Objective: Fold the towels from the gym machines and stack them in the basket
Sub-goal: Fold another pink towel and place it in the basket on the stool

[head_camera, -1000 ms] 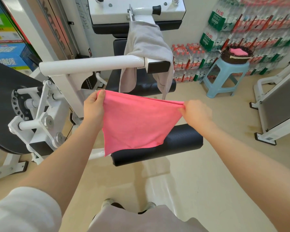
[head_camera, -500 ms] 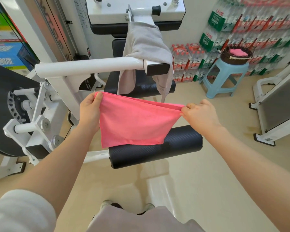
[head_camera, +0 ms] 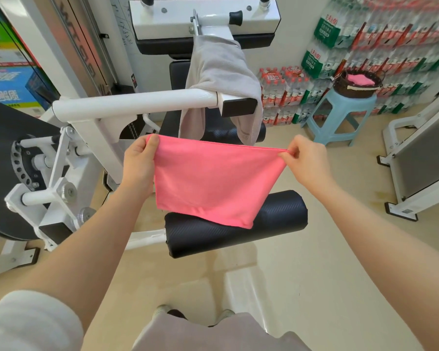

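Observation:
A pink towel (head_camera: 213,183) hangs stretched between my hands, folded so its lower edge brushes the black roller pad (head_camera: 238,231). My left hand (head_camera: 140,165) grips its left top corner and my right hand (head_camera: 306,162) pinches its right top corner. A grey towel (head_camera: 221,72) is draped over the white machine arm (head_camera: 137,103) behind. At the far right a dark woven basket (head_camera: 356,84) stands on a light blue stool (head_camera: 340,115), with a folded pink towel (head_camera: 360,79) inside it.
White gym machine frames stand to the left and at the right edge (head_camera: 416,158). Packs of bottled water (head_camera: 365,41) are stacked against the back wall. Beige floor lies open between the roller pad and the stool.
Both hands have lifted the pink towel slightly and pulled its top edge taut; its lower edge now hangs shorter over the roller pad.

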Tool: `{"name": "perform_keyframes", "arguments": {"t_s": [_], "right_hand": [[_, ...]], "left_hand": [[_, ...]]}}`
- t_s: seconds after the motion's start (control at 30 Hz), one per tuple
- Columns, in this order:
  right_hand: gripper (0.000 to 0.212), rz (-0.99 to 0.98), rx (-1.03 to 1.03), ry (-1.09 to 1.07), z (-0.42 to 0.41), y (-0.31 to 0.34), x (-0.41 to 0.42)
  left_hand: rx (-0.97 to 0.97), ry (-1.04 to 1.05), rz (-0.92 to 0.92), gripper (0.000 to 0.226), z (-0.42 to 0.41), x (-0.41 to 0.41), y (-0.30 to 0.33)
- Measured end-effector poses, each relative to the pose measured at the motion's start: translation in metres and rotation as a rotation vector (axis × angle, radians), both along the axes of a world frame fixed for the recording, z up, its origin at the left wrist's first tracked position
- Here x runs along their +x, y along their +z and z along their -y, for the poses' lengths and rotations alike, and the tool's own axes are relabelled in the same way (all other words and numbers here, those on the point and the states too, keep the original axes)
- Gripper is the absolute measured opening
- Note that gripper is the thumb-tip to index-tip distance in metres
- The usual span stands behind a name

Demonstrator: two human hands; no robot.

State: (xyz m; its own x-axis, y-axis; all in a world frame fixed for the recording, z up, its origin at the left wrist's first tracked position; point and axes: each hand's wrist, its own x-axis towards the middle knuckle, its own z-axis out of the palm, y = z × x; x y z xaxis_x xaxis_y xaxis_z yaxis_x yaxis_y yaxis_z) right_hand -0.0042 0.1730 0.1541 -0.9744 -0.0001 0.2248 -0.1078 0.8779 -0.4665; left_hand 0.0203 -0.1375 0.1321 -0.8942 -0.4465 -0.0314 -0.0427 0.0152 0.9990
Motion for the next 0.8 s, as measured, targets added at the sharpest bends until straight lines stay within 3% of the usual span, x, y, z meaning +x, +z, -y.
{"name": "perform_keyframes", "arguments": {"t_s": [0.1, 0.17, 0.3, 0.43, 0.53, 0.63, 0.8], "right_hand": [[0.009, 0.090, -0.306, -0.108, -0.001, -0.008, -0.009], [0.018, 0.134, -0.483, -0.123, 0.000, -0.008, -0.013], [0.018, 0.459, -0.865, 0.046, -0.010, 0.000, -0.009], [0.019, 0.826, -0.934, 0.122, -0.034, -0.009, 0.001], [0.010, 0.971, -1.030, 0.067, -0.049, -0.026, 0.003], [0.004, 0.884, -1.055, -0.100, -0.049, -0.056, -0.004], [0.024, 0.603, -0.648, -0.311, -0.040, -0.126, -0.029]], "left_hand": [[-0.023, -0.028, 0.048, 0.022, -0.001, 0.000, -0.008], [0.034, -0.058, 0.060, 0.023, -0.003, -0.001, -0.009], [0.252, -0.280, 0.121, 0.028, -0.013, 0.000, 0.002], [0.319, -0.681, 0.441, 0.040, -0.015, 0.016, -0.001], [0.344, -0.782, 0.561, 0.030, -0.025, 0.022, -0.008], [0.301, -0.648, 0.578, 0.025, -0.033, 0.014, -0.030], [0.080, -0.266, 0.563, 0.018, -0.036, -0.014, -0.092]]}}
